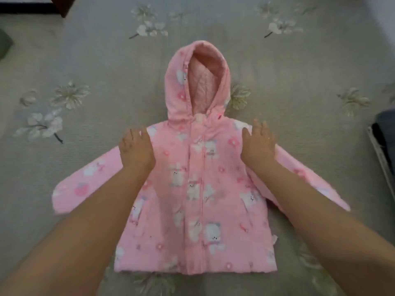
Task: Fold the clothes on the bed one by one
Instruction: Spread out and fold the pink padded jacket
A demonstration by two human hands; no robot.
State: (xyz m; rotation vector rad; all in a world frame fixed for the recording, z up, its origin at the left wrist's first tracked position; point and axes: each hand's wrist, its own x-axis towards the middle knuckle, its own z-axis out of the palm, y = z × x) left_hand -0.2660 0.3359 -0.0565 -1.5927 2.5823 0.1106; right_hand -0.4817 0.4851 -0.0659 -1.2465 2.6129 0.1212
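A small pink hooded jacket [198, 199] with white animal and flower prints lies flat and face up on the bed, zipper closed, hood pointing away from me, both sleeves spread outward. My left hand [135, 149] rests on its left shoulder with the fingers bent down over the shoulder edge. Over on the right shoulder, my right hand [258, 144] lies flat with straight fingers.
The bed [96, 67] has a grey-green cover with white flower prints. A dark wooden corner [64, 6] shows at the top left. A dark object with a light frame [382, 142] sits at the right edge. A dark green patch [4, 44] is at the far left.
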